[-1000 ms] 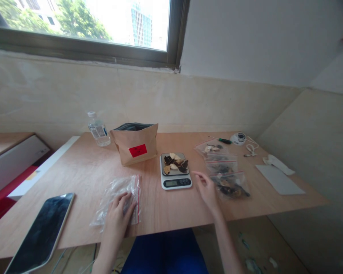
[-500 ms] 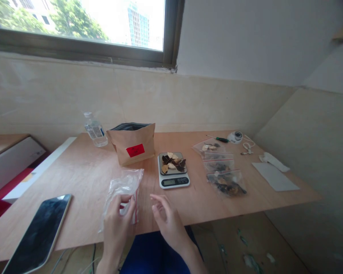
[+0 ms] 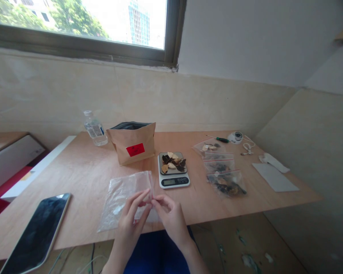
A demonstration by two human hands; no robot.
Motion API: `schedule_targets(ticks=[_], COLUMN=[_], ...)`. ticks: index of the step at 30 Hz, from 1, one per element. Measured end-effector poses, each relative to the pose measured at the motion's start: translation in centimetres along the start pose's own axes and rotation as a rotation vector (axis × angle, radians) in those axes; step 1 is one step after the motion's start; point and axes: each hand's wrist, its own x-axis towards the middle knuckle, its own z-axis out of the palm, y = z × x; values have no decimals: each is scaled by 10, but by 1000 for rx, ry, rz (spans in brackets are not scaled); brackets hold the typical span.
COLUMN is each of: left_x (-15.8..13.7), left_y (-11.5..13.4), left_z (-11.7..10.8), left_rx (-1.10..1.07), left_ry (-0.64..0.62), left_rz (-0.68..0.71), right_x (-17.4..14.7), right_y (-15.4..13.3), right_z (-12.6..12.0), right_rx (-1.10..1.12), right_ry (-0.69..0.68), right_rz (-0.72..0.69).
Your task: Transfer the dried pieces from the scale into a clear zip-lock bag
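At the near edge of a plywood tabletop [image 3: 82,171], a person's two bare hands meet over an empty clear zip bag [image 3: 125,196]. Both the left hand [image 3: 130,220] and the right hand [image 3: 171,217] have thumb and forefinger drawn together, pinching the bag's red-striped mouth at its near right corner; the remaining fingers [image 3: 137,199] are loosely curled, not spread. The bag lies nearly flat, its long axis running from lower left to upper right, with the zip mouth at the right end toward the scale and the closed bottom toward the phone. Its near right corner is lifted slightly off the wood by the pinch.

Just beyond the hands sits a small digital scale [image 3: 173,175] with a heap of dark and pale dried pieces [image 3: 173,161] on its platform. To its left stands an upright brown paper pouch [image 3: 132,146] with a red label, mouth open, and a plastic bottle [image 3: 93,128] stands behind it near the wall. Three filled zip bags [image 3: 221,167] lie in a row right of the scale, well apart from the hands. A green-handled screwdriver [image 3: 218,139] and a small round white device [image 3: 236,136] rest at the far right corner. A dark phone [image 3: 37,232] lies face up at the near left edge.
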Motion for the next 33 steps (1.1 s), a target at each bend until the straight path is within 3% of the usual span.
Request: schedule_targets(ticks=[13, 20, 24, 29, 33], left_x=[-2, -4, -10, -11, -4], left_y=[-2, 3, 1, -11, -12], left_z=[-8, -1, 3, -10, -13], left_rx=[-98, -58, -82, -155, -214], left_ry=[16, 77, 78, 331, 266], left_rz=[96, 92, 0, -234, -275], right_x=[1, 3, 4, 4, 6], right_y=[-3, -3, 3, 15, 16], right_z=[-6, -9, -16, -43, -60], right_rx=[176, 156, 130, 84, -25], right_ry=[43, 42, 31, 133, 68], right_rz=[138, 115, 119, 83, 49])
